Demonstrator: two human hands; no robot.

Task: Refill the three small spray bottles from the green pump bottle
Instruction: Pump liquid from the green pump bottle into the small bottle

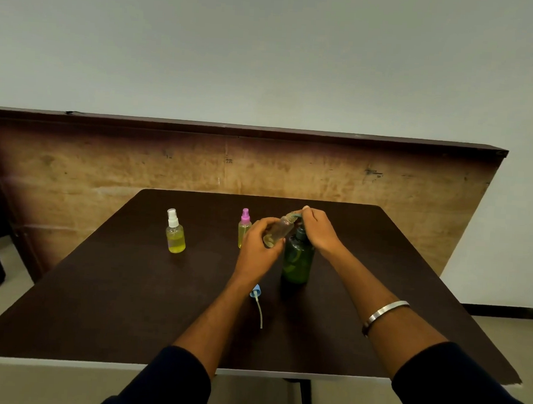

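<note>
The green pump bottle (298, 260) stands upright on the dark table (128, 302). My right hand (318, 230) rests on its pump head, fingers curled over it. My left hand (261, 245) grips an uncapped clear small bottle (280, 229), tilted with its mouth up at the pump spout. That bottle's blue spray cap (256, 292), with its dip tube, lies on the table near my left wrist. A white-capped spray bottle (175, 232) with yellow liquid stands at the left. A pink-capped spray bottle (244, 227) with yellow liquid stands just left of my left hand.
A worn wooden board (167, 164) leans against the wall behind the table. The table's front edge (155, 367) runs just above my sleeves. A dark shape stands on the floor at the far left.
</note>
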